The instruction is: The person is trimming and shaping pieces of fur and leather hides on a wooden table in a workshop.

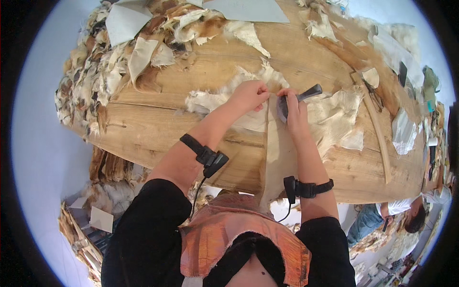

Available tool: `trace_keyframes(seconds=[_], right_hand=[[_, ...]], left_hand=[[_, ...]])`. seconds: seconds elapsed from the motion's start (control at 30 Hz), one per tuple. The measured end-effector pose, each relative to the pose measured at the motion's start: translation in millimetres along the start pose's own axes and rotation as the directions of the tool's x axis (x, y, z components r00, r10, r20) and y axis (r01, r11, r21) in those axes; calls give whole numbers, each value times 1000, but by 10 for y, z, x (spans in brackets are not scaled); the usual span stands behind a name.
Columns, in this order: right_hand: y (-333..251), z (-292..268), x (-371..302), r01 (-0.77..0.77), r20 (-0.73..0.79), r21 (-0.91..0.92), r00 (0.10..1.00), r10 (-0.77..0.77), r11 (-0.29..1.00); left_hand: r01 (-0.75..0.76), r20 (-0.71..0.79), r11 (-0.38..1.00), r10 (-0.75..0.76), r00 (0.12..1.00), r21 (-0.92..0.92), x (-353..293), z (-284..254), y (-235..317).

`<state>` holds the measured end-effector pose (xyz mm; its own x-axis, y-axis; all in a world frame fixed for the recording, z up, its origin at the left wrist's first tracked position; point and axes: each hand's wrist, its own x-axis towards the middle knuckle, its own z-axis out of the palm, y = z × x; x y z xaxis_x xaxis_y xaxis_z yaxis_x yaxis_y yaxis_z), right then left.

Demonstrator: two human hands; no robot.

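Note:
A pale pelt strip (279,148) runs down the wooden table toward me, its upper end between my two hands. My left hand (249,98) is closed, its thumb and fingertips pinched by the strip's top edge. In my right hand (297,119) is a dark hand tool (311,93) with a rounded head and a stubby handle pointing up and right. The fingertips of that hand meet the strip's top corner. Cream hide (342,112) spreads out to the right of the strip. A furry white pelt (205,101) lies partly under my left hand and wrist.
Fur scraps (91,81) are heaped along the table's left end, with more pelts (191,24) at the far edge. A curved wooden stick (377,129) lies on the right of the wooden table (162,122). Another person (370,222) is at the lower right.

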<state>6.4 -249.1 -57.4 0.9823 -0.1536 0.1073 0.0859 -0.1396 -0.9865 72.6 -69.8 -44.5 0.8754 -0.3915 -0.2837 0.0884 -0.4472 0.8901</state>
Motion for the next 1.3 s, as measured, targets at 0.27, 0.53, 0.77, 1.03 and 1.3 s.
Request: trace_keyframes(seconds=[0.27,0.53,0.77,1.03,1.3], right_hand=[[-30,256,-83,-31,-99,-418,995,-12,908],[27,296,63,8,-116,-566,989,-89,824],[56,281,-165,-60,-132,-602,991,-25,796],[-38,274,-386,104,-137,-654,958,-252,749],[-144,257,-632,-16,-69,-498,997,-21,867]], left_hand=[[-124,38,972,118,992,201,50,-15,-1],[-438,-12,844,465,885,310,66,105,-106],[-262,-54,964,260,964,-42,-66,63,-35],[-348,-48,931,345,937,-109,-163,139,55],[-393,-177,908,367,913,-146,-157,131,-46]])
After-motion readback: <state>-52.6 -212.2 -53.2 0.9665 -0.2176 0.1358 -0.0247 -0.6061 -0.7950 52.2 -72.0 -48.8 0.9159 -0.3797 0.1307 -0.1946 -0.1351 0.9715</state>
